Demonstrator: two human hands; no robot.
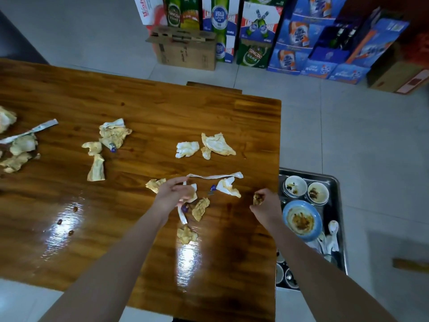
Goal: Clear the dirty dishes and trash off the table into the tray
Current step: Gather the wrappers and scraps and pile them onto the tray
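Head cam is showing the right hand holding a greasy wad in curled fingers at the counter's right edge, tray sitting just to its right, while the left hand is gripping a white paper strip among scraps.

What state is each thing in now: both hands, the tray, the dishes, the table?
Left hand: grips a long white paper wrapper.
Right hand: grips a crumpled brown-stained tissue wad.
Grey metal tray: beside the table, loaded with dishes.
Round blue plate: in the tray, sauce-smeared.
Two small white bowls: in the tray, upright, dirty.
Brown wooden table: littered with stained tissues.
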